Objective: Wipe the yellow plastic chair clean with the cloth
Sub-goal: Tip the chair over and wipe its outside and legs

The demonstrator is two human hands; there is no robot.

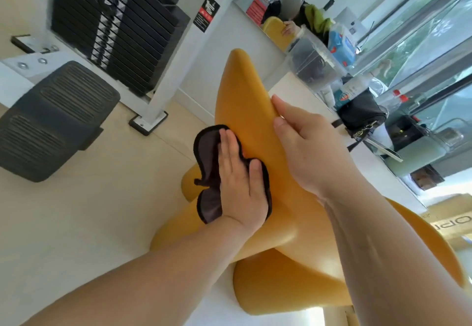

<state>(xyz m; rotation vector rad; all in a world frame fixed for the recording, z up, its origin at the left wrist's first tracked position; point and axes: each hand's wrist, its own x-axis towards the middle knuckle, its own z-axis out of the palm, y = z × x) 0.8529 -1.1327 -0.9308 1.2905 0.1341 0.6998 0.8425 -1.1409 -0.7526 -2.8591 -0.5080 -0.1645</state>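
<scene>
Flat-palmed, left hand [236,172] is pressing the dark cloth [208,152] against the yellow chair [245,111] backrest, fingers straight and close together, cloth edges showing round the palm; chair is standing on the pale floor [102,223] mid-frame; right hand [306,147] is gripping the backrest's right edge, thumb lying on the near face, fingers curling over the far side; black bag [362,113] is sitting on the white counter [301,83] beyond.

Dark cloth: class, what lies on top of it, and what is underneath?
The left hand lies flat on the cloth, pressing it against the yellow plastic chair. The chair surface beneath is covered and cannot be seen.
</scene>
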